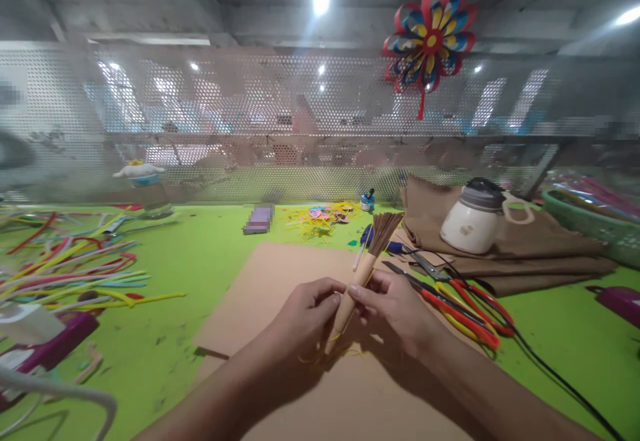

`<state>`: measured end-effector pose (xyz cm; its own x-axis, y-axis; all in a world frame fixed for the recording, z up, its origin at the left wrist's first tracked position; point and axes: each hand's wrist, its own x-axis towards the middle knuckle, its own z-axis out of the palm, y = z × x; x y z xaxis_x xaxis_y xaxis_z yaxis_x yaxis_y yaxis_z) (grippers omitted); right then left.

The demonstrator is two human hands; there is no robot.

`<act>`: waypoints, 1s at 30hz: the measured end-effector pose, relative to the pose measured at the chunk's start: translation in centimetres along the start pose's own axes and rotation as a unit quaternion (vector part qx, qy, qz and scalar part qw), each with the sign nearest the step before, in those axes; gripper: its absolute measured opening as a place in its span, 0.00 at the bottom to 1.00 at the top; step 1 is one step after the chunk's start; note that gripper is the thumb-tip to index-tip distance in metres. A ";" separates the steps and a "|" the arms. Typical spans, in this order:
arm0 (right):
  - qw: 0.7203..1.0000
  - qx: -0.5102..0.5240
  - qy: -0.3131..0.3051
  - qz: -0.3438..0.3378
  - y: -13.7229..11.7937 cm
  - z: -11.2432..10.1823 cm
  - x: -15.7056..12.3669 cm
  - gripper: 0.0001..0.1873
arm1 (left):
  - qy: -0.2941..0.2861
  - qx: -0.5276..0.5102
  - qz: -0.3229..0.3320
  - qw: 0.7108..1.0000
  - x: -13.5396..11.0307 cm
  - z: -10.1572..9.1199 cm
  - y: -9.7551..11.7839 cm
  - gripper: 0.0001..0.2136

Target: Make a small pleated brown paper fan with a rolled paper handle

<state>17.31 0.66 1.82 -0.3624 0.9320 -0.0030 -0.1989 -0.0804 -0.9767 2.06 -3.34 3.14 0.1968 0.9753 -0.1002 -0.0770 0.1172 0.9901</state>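
Note:
Both hands hold a small brown paper brush-like bundle (356, 282), a rolled tan paper handle with a fringe of dark brown strips fanning out at its upper end. It tilts up to the right. My left hand (316, 302) pinches the handle from the left, and the fingers of my right hand (387, 300) close on it from the right. Thin yellow strands hang around its lower tip. Beneath lie tan cardboard sheets (265, 288). To the right of my right hand rest scissors with red handles (475, 318) and scissors with yellow and red handles (445, 284).
Colourful pipe-cleaner-like strips (85, 261) cover the left side near a purple power strip (70, 338). A white jug (470, 221) stands on folded brown cloth (540, 248) at right, with a green basket (590, 228) beyond. A black cable (550, 368) crosses the right side. Perforated panel (280, 108) behind.

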 end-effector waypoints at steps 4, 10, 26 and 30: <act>1.000 -0.008 -0.005 0.005 -0.3 -0.2 -0.1 0.23 | -0.023 -0.023 0.015 0.999 0.3 -0.7 0.0 0.13; 0.999 -0.023 -0.011 0.019 -0.7 -0.5 0.0 0.25 | -0.029 -0.009 -0.021 0.999 0.9 -1.7 -0.9 0.19; 0.998 -0.035 -0.056 0.016 -1.5 -1.0 0.5 0.21 | -0.098 -0.090 -0.119 0.984 1.0 -1.9 -1.3 0.18; 0.995 -0.055 -0.077 0.009 -1.9 -0.7 0.9 0.21 | -0.081 -0.153 -0.120 0.978 0.8 -1.6 -1.3 0.16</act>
<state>17.96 1.89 3.56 -0.5022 0.8647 0.0046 -0.0927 -0.0485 -0.9945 0.72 -2.44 1.58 0.3952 0.8736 -0.2841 -0.2940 0.4133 0.8619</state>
